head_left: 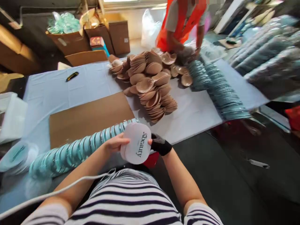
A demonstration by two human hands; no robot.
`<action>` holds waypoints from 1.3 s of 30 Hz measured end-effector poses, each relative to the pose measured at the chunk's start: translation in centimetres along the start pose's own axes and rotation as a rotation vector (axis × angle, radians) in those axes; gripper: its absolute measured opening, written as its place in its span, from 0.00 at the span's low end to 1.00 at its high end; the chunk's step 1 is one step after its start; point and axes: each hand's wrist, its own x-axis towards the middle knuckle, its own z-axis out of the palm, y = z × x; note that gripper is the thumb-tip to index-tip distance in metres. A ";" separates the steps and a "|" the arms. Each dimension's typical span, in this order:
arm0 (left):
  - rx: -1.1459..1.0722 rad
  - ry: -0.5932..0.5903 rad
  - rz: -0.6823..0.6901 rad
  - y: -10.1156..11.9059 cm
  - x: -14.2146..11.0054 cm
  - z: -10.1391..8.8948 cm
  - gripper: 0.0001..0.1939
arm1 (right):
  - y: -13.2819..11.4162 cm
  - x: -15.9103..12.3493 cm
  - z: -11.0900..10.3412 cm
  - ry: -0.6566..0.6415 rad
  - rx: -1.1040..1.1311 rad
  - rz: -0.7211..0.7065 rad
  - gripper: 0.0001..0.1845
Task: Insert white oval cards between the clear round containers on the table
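A round, whitish plastic case [138,147] printed with dark lettering that seems to read "beauty" is held up in front of my striped shirt. My left hand [116,142], bare, pinches its left edge with thumb and fingers. On the opposite edge, my right hand [159,144], in a dark fingerless glove, is closed with its thumb on the face. Fingers behind the case are hidden. Beside my left forearm runs a long row of pale blue round cases [79,148]. Beyond my hands, skin-toned bra cups [152,84] lie heaped and stacked on the table.
The white-covered table [197,109] bears a cardboard sheet [91,117], a utility knife [72,76] and rows of bluish cases [225,90]. A co-worker in an orange vest [161,37] handles things across the table. Cardboard boxes [70,43] stand behind. A white cable [77,180] crosses my left arm.
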 end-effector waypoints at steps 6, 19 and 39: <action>0.057 0.386 0.192 -0.8 3.4 -0.3 0.31 | 1.7 3.2 -1.4 0.510 -0.017 -0.136 0.33; -0.340 0.610 0.304 -4.6 4.2 -2.0 0.28 | 5.6 5.3 4.1 0.953 -0.846 -0.577 0.29; 0.325 0.339 0.438 -3.7 6.2 2.6 0.23 | 5.2 1.6 1.2 1.145 -0.381 -0.362 0.27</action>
